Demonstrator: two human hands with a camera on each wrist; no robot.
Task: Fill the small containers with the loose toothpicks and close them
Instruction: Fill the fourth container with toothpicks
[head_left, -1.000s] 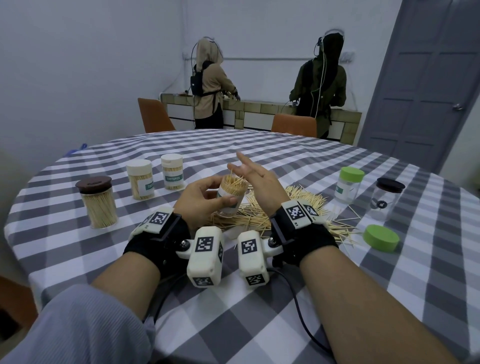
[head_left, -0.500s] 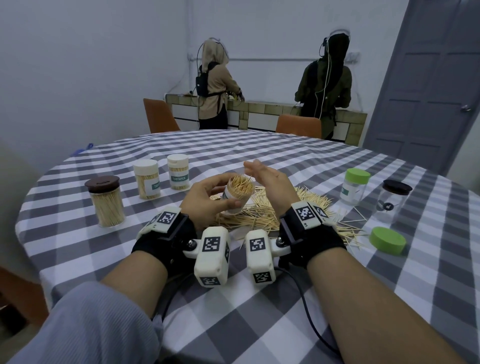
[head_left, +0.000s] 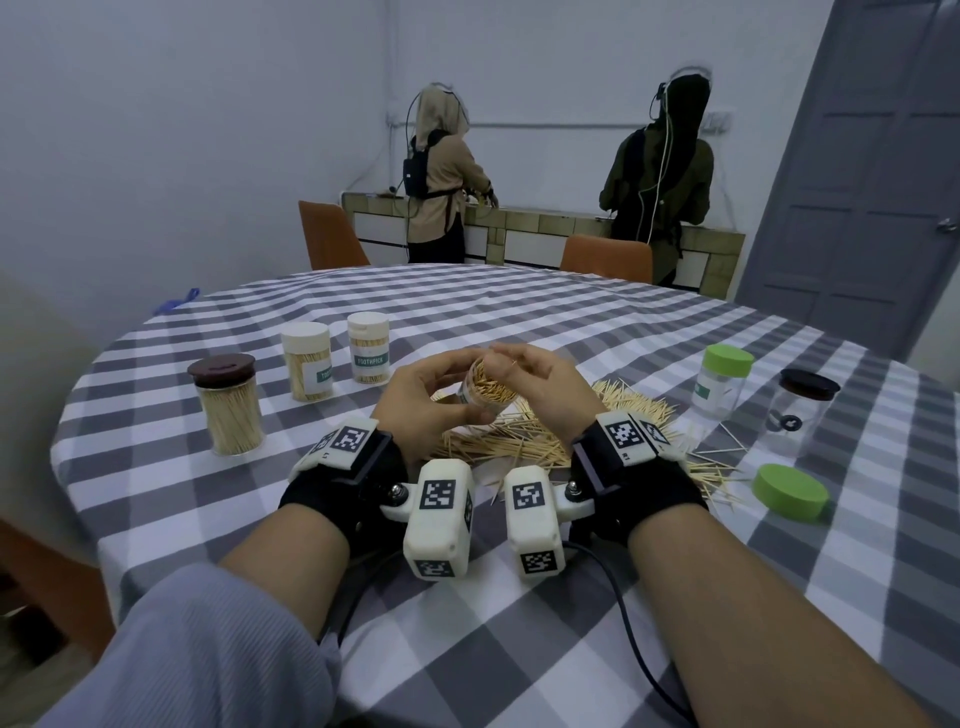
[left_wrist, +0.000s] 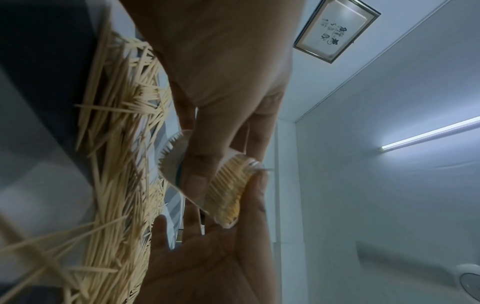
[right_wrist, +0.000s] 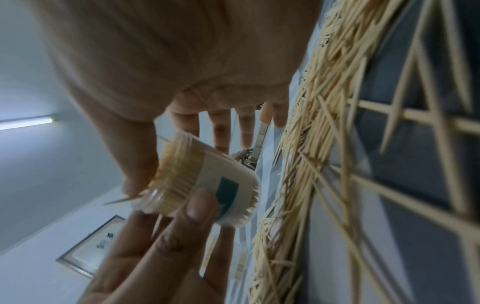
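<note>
A packed toothpick container (head_left: 485, 387) is gripped, tilted, by the left hand (head_left: 426, 400). Its open mouth is pressed by the flat, empty right hand (head_left: 540, 387), likely so the toothpicks are levelled for closing.

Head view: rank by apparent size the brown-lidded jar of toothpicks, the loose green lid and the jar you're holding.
1. Brown-lidded jar.
2. Loose green lid.
3. Held jar, though both hands partly hide it, so its rank is unsure.

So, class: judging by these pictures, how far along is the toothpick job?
Done: three capped, filled jars at left. In hand: the left hand grips an open full container; the right hand rests at its mouth. Left: the loose pile, two empty jars, a green lid.
</note>
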